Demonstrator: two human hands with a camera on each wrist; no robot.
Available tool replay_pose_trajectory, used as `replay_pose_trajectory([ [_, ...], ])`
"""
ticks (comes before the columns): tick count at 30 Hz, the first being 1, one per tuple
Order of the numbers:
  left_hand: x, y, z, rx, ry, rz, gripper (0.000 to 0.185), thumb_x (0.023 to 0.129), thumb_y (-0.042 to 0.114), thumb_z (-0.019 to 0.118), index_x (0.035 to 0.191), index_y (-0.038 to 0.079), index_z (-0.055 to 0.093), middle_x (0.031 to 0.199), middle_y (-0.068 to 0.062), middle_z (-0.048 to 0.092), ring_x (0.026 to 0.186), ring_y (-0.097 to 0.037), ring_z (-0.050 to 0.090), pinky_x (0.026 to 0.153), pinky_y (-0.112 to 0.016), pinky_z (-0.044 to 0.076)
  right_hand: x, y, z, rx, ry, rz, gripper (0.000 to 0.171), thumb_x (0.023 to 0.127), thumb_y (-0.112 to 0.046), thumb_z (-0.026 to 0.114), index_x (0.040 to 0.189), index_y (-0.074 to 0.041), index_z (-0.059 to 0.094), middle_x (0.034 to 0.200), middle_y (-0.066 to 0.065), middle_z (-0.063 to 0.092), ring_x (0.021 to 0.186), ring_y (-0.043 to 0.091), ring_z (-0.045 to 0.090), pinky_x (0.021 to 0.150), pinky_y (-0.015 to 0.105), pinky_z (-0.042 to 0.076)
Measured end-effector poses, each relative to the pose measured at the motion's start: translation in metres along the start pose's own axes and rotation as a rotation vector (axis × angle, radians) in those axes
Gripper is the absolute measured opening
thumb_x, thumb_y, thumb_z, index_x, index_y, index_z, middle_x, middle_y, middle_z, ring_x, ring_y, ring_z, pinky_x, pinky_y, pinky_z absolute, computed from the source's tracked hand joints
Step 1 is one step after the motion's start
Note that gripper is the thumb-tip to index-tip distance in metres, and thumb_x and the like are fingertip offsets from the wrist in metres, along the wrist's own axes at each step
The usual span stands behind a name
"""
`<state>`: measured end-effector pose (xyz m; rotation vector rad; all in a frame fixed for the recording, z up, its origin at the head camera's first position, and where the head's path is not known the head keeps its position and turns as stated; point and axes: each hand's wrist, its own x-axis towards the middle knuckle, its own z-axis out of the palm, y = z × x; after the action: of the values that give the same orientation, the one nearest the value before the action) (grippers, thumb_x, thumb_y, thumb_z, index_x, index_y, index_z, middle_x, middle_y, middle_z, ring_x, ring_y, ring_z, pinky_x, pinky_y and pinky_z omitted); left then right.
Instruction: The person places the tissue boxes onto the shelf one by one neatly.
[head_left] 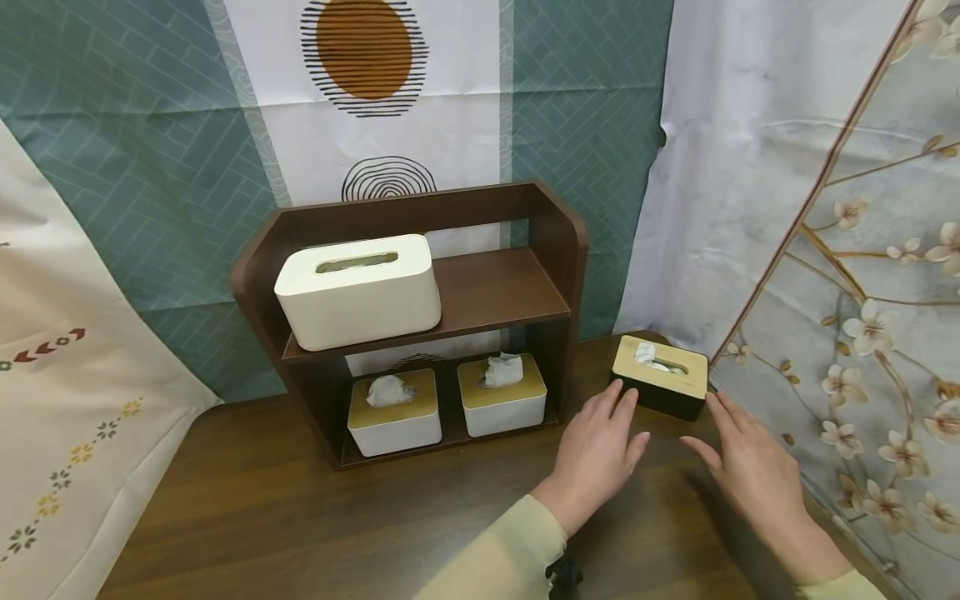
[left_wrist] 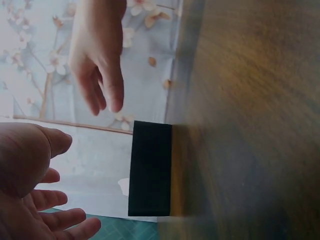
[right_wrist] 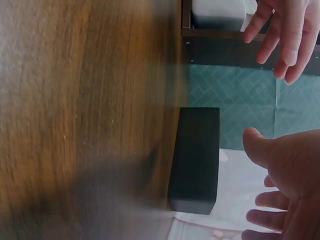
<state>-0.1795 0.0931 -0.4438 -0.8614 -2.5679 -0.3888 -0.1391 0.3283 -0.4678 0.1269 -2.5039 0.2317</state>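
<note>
A black tissue box [head_left: 662, 377] with a light wooden lid and a tissue poking from its slot stands on the table to the right of the shelf. My left hand [head_left: 596, 446] reaches toward its near left corner, fingers extended and thumb apart. On the other side my right hand [head_left: 753, 462] points at its near right corner, fingers likewise spread. Both wrist views show a gap between the hands and the black side of the box [left_wrist: 150, 169], and neither hand holds anything.
A dark brown two-tier shelf [head_left: 551, 250] stands at the back of the table. On its upper tier is a large white tissue box [head_left: 363, 300]; below are two smaller white ones with wooden lids, the left [head_left: 396, 429] and the right [head_left: 506, 412]. A flowered curtain [head_left: 870, 375] hangs close on the right.
</note>
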Motion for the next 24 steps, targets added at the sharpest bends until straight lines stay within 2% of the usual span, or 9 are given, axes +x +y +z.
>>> replay_pose_trajectory([
  [10,0.025,0.002,0.016,0.054,-0.041,-0.017,0.059,0.112,0.05,0.062,0.162,0.019,0.055,0.168,-0.005,0.05,0.145,-0.02,0.057,0.112,-0.032,0.052,0.007,0.006,0.004,0.007,0.006,-0.013,0.085,0.086,-0.028,0.096,0.153,0.007,0.057,0.151,0.034,0.058,0.123,0.061,0.063,0.082,0.076,0.054],
  [21,0.045,-0.002,0.034,0.081,-0.067,-0.037,0.058,0.112,0.049,0.063,0.161,0.019,0.057,0.168,-0.007,0.05,0.148,-0.021,0.054,0.114,-0.03,0.051,0.013,0.014,0.017,0.009,-0.063,0.007,0.081,0.089,-0.029,0.093,0.15,0.011,0.058,0.15,0.04,0.056,0.125,0.064,0.061,0.088,0.076,0.053],
  [24,0.049,-0.005,0.04,0.073,-0.074,-0.062,0.058,0.112,0.049,0.064,0.161,0.02,0.057,0.169,-0.007,0.048,0.149,-0.022,0.053,0.113,-0.031,0.052,0.016,0.016,0.02,0.002,-0.076,0.013,0.081,0.091,-0.031,0.092,0.151,0.011,0.057,0.151,0.039,0.055,0.127,0.063,0.06,0.089,0.076,0.053],
])
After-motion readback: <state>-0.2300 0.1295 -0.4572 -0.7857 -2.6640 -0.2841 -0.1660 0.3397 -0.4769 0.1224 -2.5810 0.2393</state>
